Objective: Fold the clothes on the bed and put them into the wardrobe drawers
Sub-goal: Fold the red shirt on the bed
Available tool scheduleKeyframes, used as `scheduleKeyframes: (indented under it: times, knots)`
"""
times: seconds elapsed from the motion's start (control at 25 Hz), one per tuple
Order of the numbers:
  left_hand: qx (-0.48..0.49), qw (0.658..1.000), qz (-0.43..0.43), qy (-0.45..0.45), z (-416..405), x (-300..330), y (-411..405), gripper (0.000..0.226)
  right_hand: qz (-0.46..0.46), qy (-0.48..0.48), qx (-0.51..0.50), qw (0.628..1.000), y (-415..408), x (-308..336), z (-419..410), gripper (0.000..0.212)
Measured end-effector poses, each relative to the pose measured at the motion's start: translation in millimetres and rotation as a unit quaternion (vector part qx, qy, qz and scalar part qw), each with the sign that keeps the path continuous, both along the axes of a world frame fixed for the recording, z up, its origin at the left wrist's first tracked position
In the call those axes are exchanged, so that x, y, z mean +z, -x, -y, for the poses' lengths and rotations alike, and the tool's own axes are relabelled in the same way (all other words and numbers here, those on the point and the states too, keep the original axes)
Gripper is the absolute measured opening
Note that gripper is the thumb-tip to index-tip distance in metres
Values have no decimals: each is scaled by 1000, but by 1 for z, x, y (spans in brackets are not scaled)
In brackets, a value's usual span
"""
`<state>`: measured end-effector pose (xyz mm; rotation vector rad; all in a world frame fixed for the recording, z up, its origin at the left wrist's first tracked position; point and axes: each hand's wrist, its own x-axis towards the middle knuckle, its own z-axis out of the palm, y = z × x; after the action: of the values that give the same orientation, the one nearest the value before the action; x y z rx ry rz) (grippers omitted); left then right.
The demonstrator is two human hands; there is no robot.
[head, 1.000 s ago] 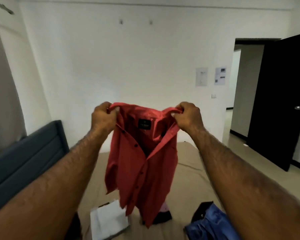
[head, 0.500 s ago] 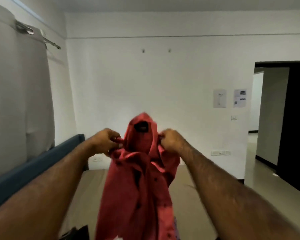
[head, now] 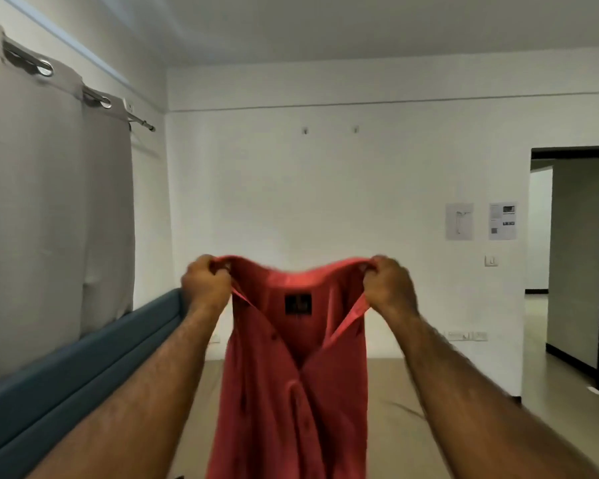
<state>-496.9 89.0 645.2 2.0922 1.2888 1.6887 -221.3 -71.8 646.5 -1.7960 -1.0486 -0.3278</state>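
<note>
Since half a second ago the two hands have pulled apart again, so the red shirt [head: 293, 371] that was bunched into a peak between them now hangs spread open by its shoulders, and the view has tipped up to take in more ceiling and curtain. Left hand [head: 206, 283] grips the shirt's top left corner, its fingers curled tight over the fabric there; right hand [head: 389, 286] does the same at the top right corner, thumb and fingers clamped on the collar edge. Both bare forearms reach forward and up to the shirt from the bottom corners of the view. Between the hands the neckline sags in a shallow curve, and a small black label [head: 298, 303] shows just below it, on the inside back of the shirt. Below the label the two front panels fall open and then meet in a buttoned placket, and the hem runs out of sight at the bottom edge. Behind the shirt lies the tan bed [head: 391, 392], with a blue padded headboard [head: 83, 368] to the shirt's left and grey curtains [head: 49, 202] above that. On the white wall to the shirt's upper right hang two paper sheets [head: 481, 221], and farther right stands a dark doorway [head: 574, 257]. Everything is a little blurred.
</note>
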Motion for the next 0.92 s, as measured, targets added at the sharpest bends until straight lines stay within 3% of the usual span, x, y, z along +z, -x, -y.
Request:
scheduleKeyframes:
  times: [0.04, 0.08, 0.16, 0.2, 0.24, 0.28, 0.36, 0.4, 0.52, 0.64, 0.72, 0.84, 0.92]
  knots:
    - [10, 997, 68, -19, 1, 10, -3, 4, -8, -123, -39, 992, -6, 9, -1, 17]
    - [-13, 1000, 18, -22, 3, 20, -8, 5, -7, -155, -33, 987, -9, 14, 0, 18]
    - [-79, 979, -178, 64, 18, 13, -18, 5, 42, 52, 22, 998, -6, -3, -4, 22]
    - [-65, 975, -194, 87, 18, 7, -21, 6, 39, 156, 32, 987, -10, -18, -4, 22]
    - [-77, 984, -119, 109, 18, 3, -22, 8, 3, 155, 38, 987, -15, -28, -1, 17]
    - [-114, 984, -12, 137, 21, 6, -19, 9, -47, 96, 43, 993, -24, -28, 4, 9]
    - [-170, 949, 192, 182, 26, 16, -13, 14, -160, -74, 86, 981, -37, -8, 10, 9]
    - [-190, 927, 239, 215, 31, 18, -11, 18, -230, -113, 130, 958, -36, 0, 16, 11]
    - [-208, 900, 248, 292, 41, 3, -8, 27, -391, -80, 246, 883, -22, -2, 31, 22]
    - [-242, 861, 273, 356, 46, -30, -10, 25, -432, -59, 330, 837, -7, -40, 36, 28]
    - [-258, 868, 224, 362, 56, -48, -12, 17, -445, -54, 370, 814, 8, -60, 37, 37]
    - [-236, 893, 157, 350, 68, -80, -4, 12, -447, -6, 374, 813, 41, -92, 27, 41]
    - [-226, 888, 168, 364, 72, -101, 8, 10, -461, -3, 353, 814, 60, -113, 18, 34]
